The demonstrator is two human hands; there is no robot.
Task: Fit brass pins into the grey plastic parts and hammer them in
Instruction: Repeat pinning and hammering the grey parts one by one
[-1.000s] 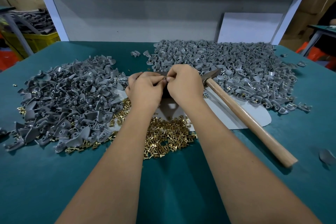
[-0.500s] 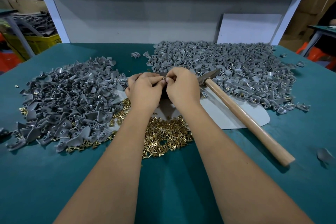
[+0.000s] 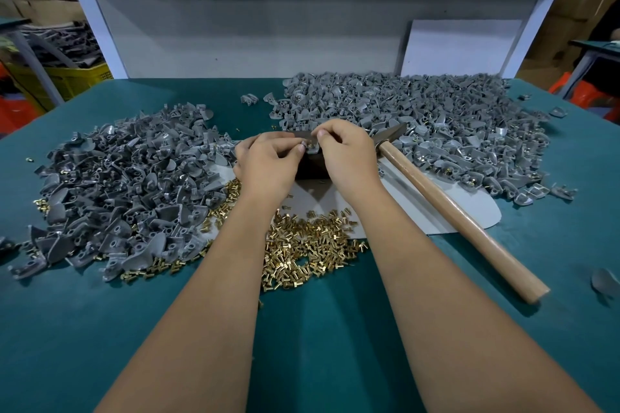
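- The teal surface (image 3: 335, 345) fills most of my view; I take the hammer lying on it as my landmark.
- A broad heap of grey parts (image 3: 419, 117) spreads behind and to the right of the hammer's head, reaching the back edge of the surface.
- A second heap of grey parts (image 3: 127, 191) lies well to the left of the hammer, with stray brass pieces at its near fringe.
- A pale sheet (image 3: 419, 208) lies flat under the hammer's handle.
- The hammer (image 3: 463, 218) rests with its metal head near my hands and its wooden handle angled toward the near right.
- The pile of brass pins (image 3: 308, 248) sits to the near left of the handle, between my forearms.
- A dark block (image 3: 310, 168) stands just left of the hammer head, under my hands.
- My left hand (image 3: 268, 168) and right hand (image 3: 345, 157) meet above that block, fingers curled, pinching one small grey part (image 3: 310, 144) between the fingertips; whether a pin is in it I cannot tell.
- I can read no brand, label or writing anywhere.
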